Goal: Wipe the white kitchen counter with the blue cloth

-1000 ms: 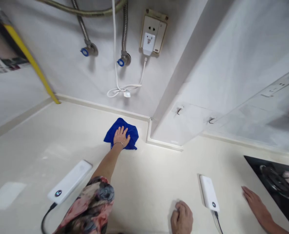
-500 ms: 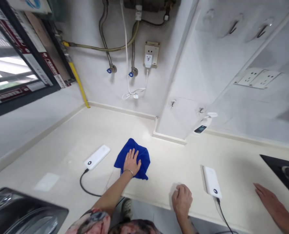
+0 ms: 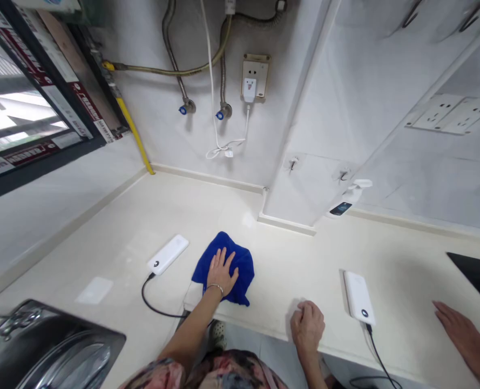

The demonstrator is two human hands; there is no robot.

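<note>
My left hand [image 3: 221, 272] lies flat with fingers spread on a blue cloth [image 3: 240, 259], pressing it onto the cream countertop [image 3: 288, 265] near the front edge. My right hand [image 3: 308, 326] rests as a loose fist on the counter edge, with nothing visible in it. A white power bank [image 3: 167, 254] with a black cable lies just left of the cloth. A second white power bank [image 3: 358, 296] lies to the right of my right hand.
Another person's hand [image 3: 462, 330] rests flat on the counter at far right, beside a black hob [image 3: 477, 273]. A steel sink [image 3: 41, 351] sits at bottom left. Pipes, valves and a wall socket [image 3: 255, 75] with a white charger are on the back wall. A window [image 3: 17, 119] is at left.
My left hand has drawn the blue cloth from the back corner toward the front edge of the counter. My view pulled back. My right hand stayed in place.
</note>
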